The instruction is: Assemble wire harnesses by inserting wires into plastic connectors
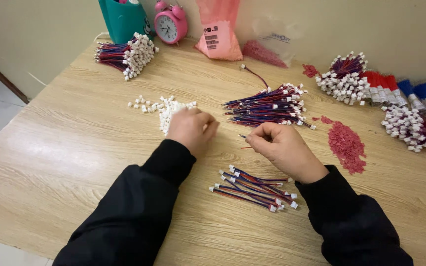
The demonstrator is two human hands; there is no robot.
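Near the middle of the bench [65, 162], our right hand [284, 150] pinches a thin wire lead [244, 137] while our left hand [192, 129], fingers curled together, picks at white connector housings [169, 111]; a nudge could scatter them.

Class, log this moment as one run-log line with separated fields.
left hand: on white connector pile | right hand: pinching thin wire | near: wire bundle, finished leads, wooden table

Head camera looks down, close, over table [75, 148].
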